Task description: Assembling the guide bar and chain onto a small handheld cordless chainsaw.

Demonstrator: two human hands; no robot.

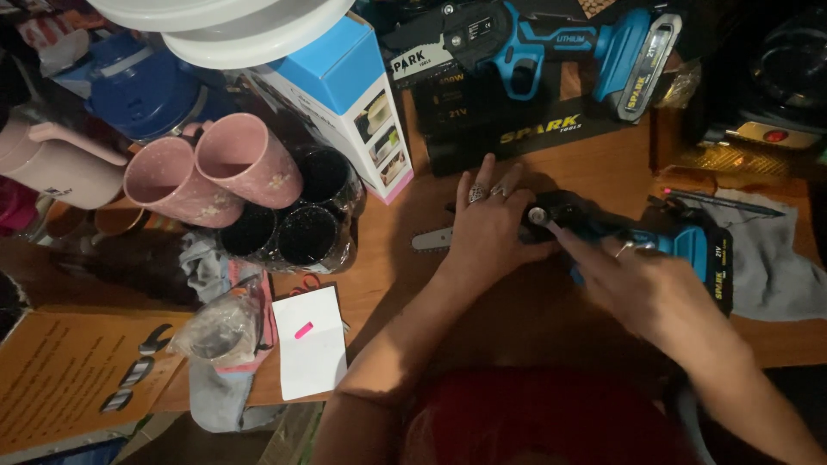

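Both hands on a blue mini chainsaw [637, 241] lying mid-surface [405, 284]: left hand [487, 228] pressed flat across its front, steadying it; right hand [642, 288] gripping the body, fingertip at the silver knob [537, 215].

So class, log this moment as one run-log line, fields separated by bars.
left hand: pressing down on blue mini chainsaw | right hand: fingers at its round knob | surface: wooden table

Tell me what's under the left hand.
The left hand covers the blue saw's front; the chain bar tip pokes out left. The rest of the bar is hidden.
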